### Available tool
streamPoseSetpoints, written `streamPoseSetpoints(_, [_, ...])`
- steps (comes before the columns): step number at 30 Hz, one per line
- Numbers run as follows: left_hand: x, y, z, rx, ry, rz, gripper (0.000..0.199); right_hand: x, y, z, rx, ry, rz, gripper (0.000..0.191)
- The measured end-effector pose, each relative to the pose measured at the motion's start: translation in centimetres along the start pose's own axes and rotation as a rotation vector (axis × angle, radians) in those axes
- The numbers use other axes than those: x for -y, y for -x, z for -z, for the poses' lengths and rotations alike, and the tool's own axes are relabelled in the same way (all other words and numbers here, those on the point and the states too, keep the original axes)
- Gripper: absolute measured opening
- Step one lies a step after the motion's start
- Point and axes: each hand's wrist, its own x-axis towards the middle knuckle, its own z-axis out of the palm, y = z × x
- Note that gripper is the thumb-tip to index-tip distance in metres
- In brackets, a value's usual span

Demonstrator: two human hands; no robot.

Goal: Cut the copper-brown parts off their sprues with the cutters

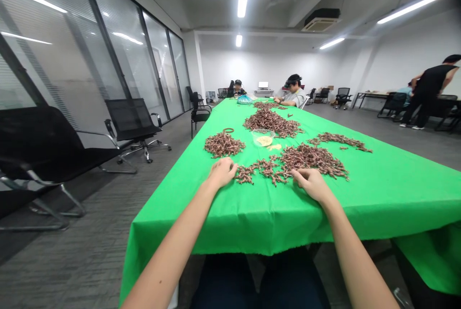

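Small reddish-brown, knobbly, root-like pieces lie in a loose spread (pixel 267 168) on the green tablecloth (pixel 259 208) between my hands. My left hand (pixel 221 173) rests at the left edge of this spread, fingers curled down and tips by the pieces. Whatever they may hold is hidden. On the other side, my right hand (pixel 311 183) has thumb and forefinger drawn together at the near edge of a larger pile (pixel 313 159). Anything between those fingertips is too small to make out. Beyond my left hand sits a rounded heap (pixel 224 144) of the same pieces.
A clear bowl (pixel 262 138) with pale bits stands mid-table, before a big heap (pixel 272 122). A brown ring (pixel 228 130) lies behind the left heap. A thin row of pieces (pixel 340 140) stretches rightward. People (pixel 296 92) sit farther along; an office chair (pixel 131 124) stands left.
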Motion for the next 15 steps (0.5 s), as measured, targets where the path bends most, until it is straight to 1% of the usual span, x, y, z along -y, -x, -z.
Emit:
streamPoseSetpoints(4, [0.18,-0.06,-0.2,0.0,0.01,-0.005,0.036,-0.16,0.01,-0.03,0.004,-0.012,-0.013,0.053])
streamPoseSetpoints(7, [0.35,-0.03,-0.39,-0.009,0.017,-0.009,0.033,-0.15,0.07,-0.05,0.011,-0.02,-0.022,0.053])
streamPoseSetpoints(15, [0.12,0.0,-0.11,-0.108,0.025,0.036,0.027,0.24,0.16,0.03,0.024,-0.026,-0.023,0.053])
